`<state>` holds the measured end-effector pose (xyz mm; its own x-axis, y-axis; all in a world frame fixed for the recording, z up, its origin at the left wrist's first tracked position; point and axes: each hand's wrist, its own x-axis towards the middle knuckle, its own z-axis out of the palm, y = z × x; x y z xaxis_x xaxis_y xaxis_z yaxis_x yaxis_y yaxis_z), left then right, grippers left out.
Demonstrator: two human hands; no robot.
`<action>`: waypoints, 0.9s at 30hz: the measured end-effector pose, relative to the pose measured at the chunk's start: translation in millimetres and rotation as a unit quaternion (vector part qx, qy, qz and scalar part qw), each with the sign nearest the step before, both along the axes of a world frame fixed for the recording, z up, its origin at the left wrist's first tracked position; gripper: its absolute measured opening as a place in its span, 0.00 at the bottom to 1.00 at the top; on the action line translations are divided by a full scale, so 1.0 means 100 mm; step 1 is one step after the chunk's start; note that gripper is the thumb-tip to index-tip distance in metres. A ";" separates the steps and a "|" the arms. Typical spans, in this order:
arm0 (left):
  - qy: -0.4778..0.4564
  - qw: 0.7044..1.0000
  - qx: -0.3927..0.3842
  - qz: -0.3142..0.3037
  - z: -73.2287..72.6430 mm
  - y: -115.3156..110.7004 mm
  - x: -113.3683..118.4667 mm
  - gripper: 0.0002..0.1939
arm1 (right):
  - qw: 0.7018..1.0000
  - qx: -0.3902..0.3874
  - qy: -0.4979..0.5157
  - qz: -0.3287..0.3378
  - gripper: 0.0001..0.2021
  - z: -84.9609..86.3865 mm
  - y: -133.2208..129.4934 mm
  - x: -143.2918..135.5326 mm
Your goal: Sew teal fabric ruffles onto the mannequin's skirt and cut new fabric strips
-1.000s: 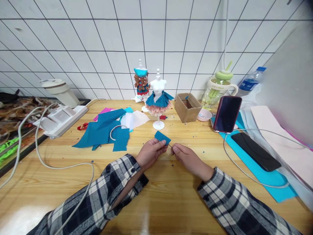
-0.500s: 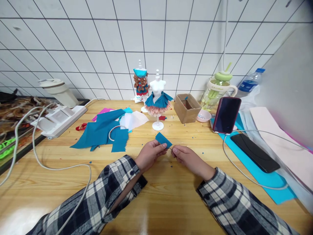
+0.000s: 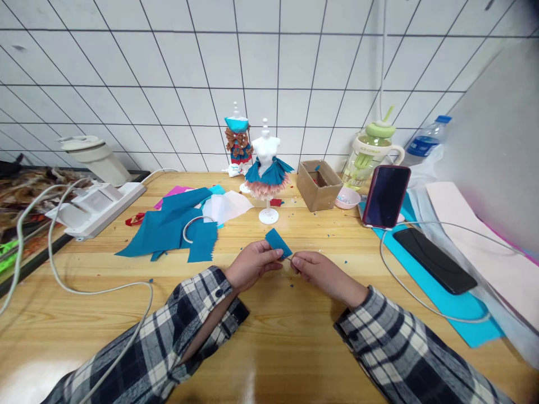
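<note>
Head view: teal fabric scrap point(image 3: 278, 242) in left grip point(image 3: 252, 265)

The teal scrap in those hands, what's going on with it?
A person in plaid sleeves is working at a wooden table. The left hand pinches a small teal fabric piece, while the right hand grips something thin at its edge, too small to identify. Just beyond stands a white mini mannequin wearing a teal and pink skirt, with larger teal fabric cuttings lying to its left.
</note>
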<state>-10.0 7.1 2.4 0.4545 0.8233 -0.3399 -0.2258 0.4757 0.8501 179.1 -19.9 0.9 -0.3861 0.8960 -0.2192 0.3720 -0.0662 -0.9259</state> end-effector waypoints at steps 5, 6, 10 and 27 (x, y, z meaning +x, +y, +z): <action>0.017 1.000 -0.003 0.003 0.01 0.00 -0.01 0.16 | 1.000 0.000 -0.019 -0.004 0.17 0.00 0.02 0.00; 0.019 1.000 -0.002 0.002 0.00 0.00 -0.01 0.16 | 1.000 0.004 -0.021 -0.002 0.17 0.01 0.02 0.00; 0.021 1.000 0.000 -0.001 0.00 0.01 -0.01 0.17 | 1.000 0.013 -0.022 0.003 0.17 0.02 0.03 0.00; -0.019 0.995 -0.003 0.101 0.01 -0.03 0.06 0.14 | 0.995 0.052 -0.001 -0.083 0.13 0.06 -0.01 -0.04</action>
<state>-4.5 4.3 3.1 0.2922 0.8972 -0.3310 -0.3501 0.4225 0.8360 174.7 -20.6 7.0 -0.2311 0.9651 -0.1232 0.3655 -0.0312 -0.9303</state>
